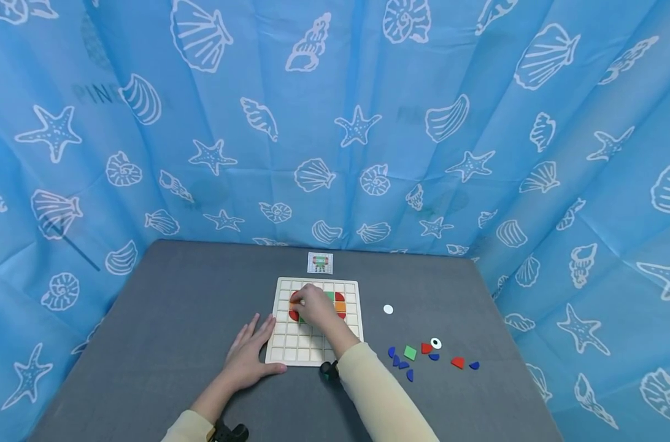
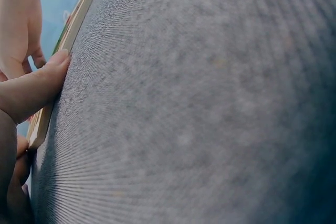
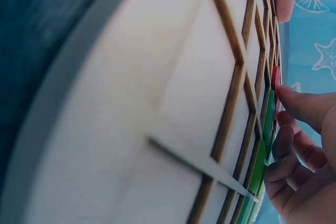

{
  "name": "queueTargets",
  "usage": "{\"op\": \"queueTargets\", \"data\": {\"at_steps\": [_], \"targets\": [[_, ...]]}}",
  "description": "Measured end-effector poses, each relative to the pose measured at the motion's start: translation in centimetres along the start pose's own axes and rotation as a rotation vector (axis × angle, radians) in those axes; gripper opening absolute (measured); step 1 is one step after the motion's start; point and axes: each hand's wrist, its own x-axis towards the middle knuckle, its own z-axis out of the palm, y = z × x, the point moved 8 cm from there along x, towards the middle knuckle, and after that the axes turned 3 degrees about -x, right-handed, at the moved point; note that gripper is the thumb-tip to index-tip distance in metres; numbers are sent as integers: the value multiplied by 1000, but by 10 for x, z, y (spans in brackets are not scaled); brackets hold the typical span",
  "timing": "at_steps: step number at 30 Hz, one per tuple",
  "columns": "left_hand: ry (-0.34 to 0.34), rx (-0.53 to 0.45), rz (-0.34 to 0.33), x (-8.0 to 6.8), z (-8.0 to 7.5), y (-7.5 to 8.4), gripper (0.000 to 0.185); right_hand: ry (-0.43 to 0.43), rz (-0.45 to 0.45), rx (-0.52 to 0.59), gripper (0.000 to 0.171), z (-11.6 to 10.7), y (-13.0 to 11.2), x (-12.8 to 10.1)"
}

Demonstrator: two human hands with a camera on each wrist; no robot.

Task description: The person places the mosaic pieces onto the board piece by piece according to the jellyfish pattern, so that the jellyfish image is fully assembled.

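A pale wooden grid board (image 1: pixel 285 354) lies on the table. My left hand (image 1: pixel 246 356) rests at its front left corner with fingers spread, the thumb (image 2: pixel 44 82) along the front edge. Over the board, my right hand (image 1: pixel 315 305) has thumb and index fingertips at the left end of a pattern, right by an orange piece (image 1: pixel 293 306) and a red quarter-round piece (image 1: pixel 293 315). In the right wrist view the thumb tip meets a red piece (image 3: pixel 275 80), beside green pieces (image 3: pixel 258 166). I cannot tell whether the fingertips pinch a piece. The hand hides the pattern's middle.
Behind the board lies a small pattern card (image 1: pixel 319 263). To the right are a white disc (image 1: pixel 388 309), a white ring-like piece with a dark centre (image 1: pixel 435 343), a green square (image 1: pixel 410 352), red pieces (image 1: pixel 458 363) and several blue half-rounds (image 1: pixel 404 364). A blue curtain (image 1: pixel 357 172) hangs behind.
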Motion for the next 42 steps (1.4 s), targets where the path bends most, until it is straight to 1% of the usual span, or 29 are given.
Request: {"op": "queueTargets", "data": {"at_steps": [3,6,12,18,24,31,35,42], "targets": [[-6,-5,-6,0,1,0,116,7,-2,-6,16,-1,1,-2],[-8,-6,-9,0,2,0,116,19,-6,12,17,-5,0,-5],[-5,-2,-4,0,0,1,116,43,-10,66,20,-22,-4,-17],[-1,3,-9,0,0,0,116,69,-10,81,20,-40,-5,-32],[-8,5,-24,-1,3,-3,117,112,-2,87,20,-57,0,-48],[5,6,-20,0,1,-2,118,202,34,44,19,-76,20,-63],[-4,16,-8,0,1,-1,118,245,53,64,21,-84,36,-74],[-10,13,-13,1,2,2,117,319,117,91,21,-97,69,-95]]}}
